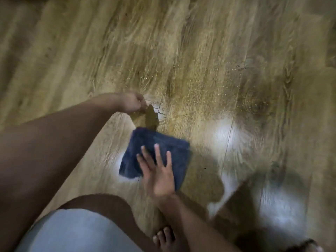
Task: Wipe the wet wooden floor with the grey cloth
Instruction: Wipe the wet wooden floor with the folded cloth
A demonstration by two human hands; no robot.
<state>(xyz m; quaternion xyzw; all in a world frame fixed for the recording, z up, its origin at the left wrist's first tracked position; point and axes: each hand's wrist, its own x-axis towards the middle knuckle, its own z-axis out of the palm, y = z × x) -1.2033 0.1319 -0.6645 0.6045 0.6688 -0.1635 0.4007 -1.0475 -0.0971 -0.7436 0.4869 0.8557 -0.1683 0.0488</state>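
On the left I see my left hand [131,102] hanging above the wooden floor [209,51], the fingers curled and seemingly on nothing, but the blur does not let me tell surely; it is apart from the cloth. In the middle the grey cloth [154,148], folded and rather dark blue-grey in this light, lies flat on the floor; my right hand [160,171] presses on its near part with straight, spread fingers, not gripping. Because I only press, the cloth may slip from under the palm or bunch at one edge; then the stroke would smear water and not lift it. To the right, small drops and a glossy wet patch [227,133] remain; my bare foot [163,237] is near, so I judge slipping is possible.
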